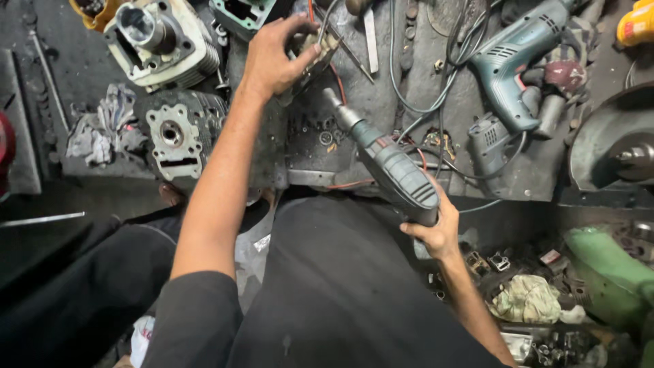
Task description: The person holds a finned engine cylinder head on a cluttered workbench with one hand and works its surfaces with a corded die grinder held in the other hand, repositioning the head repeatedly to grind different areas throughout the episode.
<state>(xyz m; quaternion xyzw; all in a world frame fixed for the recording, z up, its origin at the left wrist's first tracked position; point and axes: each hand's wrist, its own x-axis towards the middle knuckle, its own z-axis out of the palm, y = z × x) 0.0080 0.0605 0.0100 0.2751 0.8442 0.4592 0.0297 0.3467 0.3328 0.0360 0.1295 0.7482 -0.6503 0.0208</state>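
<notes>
My right hand (pixel 436 228) grips the handle of a dark green electric drill (pixel 392 167) whose chuck points up and left over the grimy workbench (pixel 354 95). My left hand (pixel 276 54) reaches far forward, fingers closed on a small pale metal part (pixel 320 46) at the back of the bench, just beyond the drill's tip. Wires run past that part.
A finned engine cylinder (pixel 160 41) and a cylinder head (pixel 174 133) sit at the left, next to a grey rag (pixel 105 129). A second green drill (pixel 518 65) lies at the right with cables. A bench grinder wheel (pixel 616 146) stands far right. Small parts and a rag (pixel 528 300) lie lower right.
</notes>
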